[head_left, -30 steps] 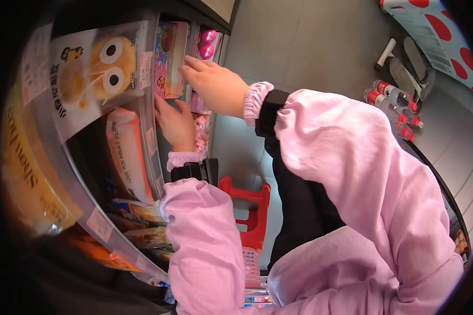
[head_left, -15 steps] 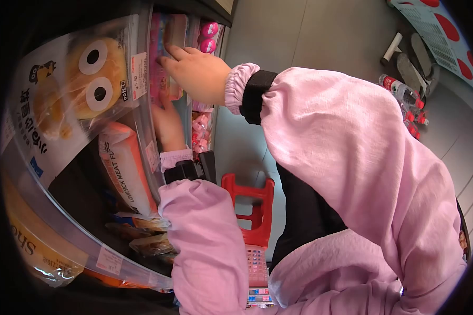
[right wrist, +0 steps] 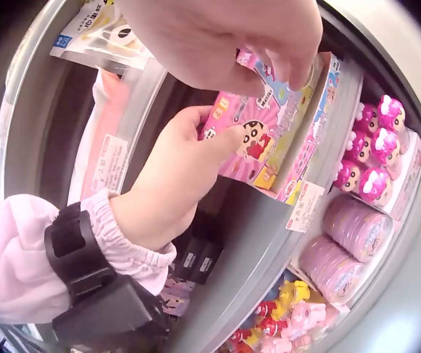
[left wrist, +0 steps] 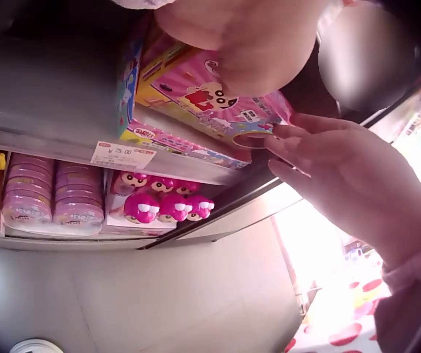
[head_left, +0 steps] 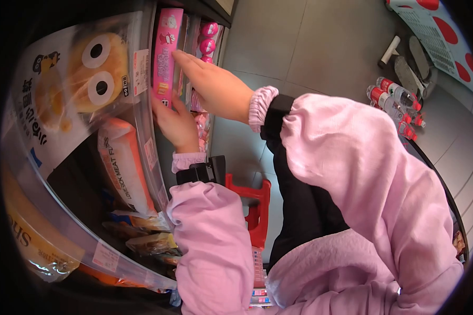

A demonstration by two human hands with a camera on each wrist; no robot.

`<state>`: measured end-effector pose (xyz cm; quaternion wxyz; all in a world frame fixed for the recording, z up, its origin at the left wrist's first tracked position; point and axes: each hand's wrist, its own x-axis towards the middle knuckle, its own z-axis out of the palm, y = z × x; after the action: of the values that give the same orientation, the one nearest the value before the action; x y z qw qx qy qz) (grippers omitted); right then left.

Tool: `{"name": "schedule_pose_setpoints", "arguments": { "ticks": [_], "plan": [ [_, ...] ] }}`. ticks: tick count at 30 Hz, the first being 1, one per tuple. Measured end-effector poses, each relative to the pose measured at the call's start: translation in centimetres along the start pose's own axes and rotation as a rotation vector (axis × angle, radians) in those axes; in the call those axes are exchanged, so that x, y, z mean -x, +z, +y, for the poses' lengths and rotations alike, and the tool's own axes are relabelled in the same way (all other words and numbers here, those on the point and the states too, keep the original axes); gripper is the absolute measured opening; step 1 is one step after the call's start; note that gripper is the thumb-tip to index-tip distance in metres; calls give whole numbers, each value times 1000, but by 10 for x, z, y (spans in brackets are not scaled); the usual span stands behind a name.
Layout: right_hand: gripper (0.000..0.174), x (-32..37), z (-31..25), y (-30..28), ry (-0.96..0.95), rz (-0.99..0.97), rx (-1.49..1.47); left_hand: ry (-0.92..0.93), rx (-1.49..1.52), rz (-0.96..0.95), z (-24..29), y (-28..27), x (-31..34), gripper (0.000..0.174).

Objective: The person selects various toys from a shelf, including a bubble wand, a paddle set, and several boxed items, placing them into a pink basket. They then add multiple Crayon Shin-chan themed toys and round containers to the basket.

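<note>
A pink cartoon box (head_left: 167,47) is at the shelf edge, its narrow pink side facing up in the head view. My left hand (head_left: 176,126) grips its near end; in the right wrist view the thumb lies on the printed front and the fingers go behind. My right hand (head_left: 215,86) holds the far part, fingertips at the box edge in the left wrist view. Right beside the pink box, an open-topped display carton (right wrist: 310,136) stands on the shelf lip above a price tag (right wrist: 305,207).
Below are pink-capped character toys (right wrist: 376,143), stacks of round purple tubs (right wrist: 334,254) and small figures (right wrist: 295,312). Bagged bread (head_left: 97,71) fills the shelf to the left. A red plastic stool (head_left: 257,210) and water bottles (head_left: 391,100) are on the floor.
Both hands first reached further over the display carton, then drew back slightly. The pink box has come up between them, its narrow side now showing to the head camera.
</note>
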<state>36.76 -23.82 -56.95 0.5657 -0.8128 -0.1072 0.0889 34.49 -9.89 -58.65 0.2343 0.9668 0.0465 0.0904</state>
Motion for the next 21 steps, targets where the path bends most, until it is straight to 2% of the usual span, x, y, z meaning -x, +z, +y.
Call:
{"name": "schedule_pose_setpoints", "arguments": {
  "ticks": [5, 11, 14, 18, 21],
  "plan": [
    [68, 21, -5, -1, 55, 47, -165, 134, -58, 43, 2, 0, 17, 44],
    [66, 57, -16, -17, 24, 76, -244, 140, 25, -12, 27, -21, 40, 44],
    [64, 83, -30, -40, 43, 44, -220, 52, 151, -54, 47, -36, 64, 43],
    [64, 117, -38, -80, 52, 161, -40, -197, 508, -266, 68, -67, 115, 47],
    [63, 139, -45, -121, 112, 154, 28, -403, 860, -532, 78, -107, 153, 45]
  ]
}}
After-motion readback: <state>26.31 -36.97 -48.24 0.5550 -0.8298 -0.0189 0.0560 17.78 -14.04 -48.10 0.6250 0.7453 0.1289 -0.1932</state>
